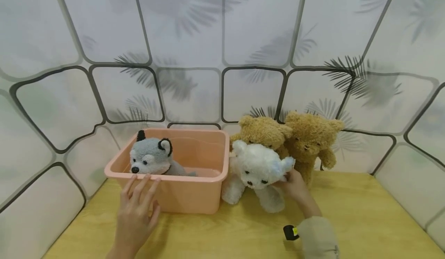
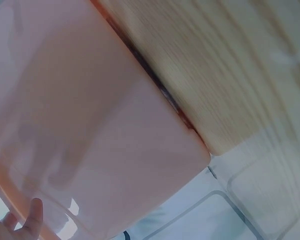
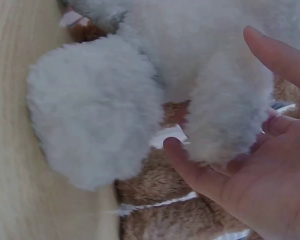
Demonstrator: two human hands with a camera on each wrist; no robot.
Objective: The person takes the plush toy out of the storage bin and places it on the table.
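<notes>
In the head view my left hand (image 1: 136, 212) rests its fingers on the front rim of a peach plastic bin (image 1: 187, 195), thumb lower by its outer wall. Inside the bin sits a grey-and-white husky plush (image 1: 151, 154). My right hand (image 1: 293, 185) is at the side of a white teddy bear (image 1: 257, 168), beside the bin. In the right wrist view, the fingers (image 3: 197, 175) reach behind the bear's fluffy arm (image 3: 225, 115), and the thumb stands apart from them. The bear faces forward, head tilted, legs on the table.
Two brown teddy bears (image 1: 309, 139) stand behind the white one, against a patterned curtain (image 1: 187, 92). The wooden table (image 1: 361, 212) runs under everything. A small black object with a yellow mark (image 1: 290, 232) shows beside the right sleeve (image 1: 318, 235).
</notes>
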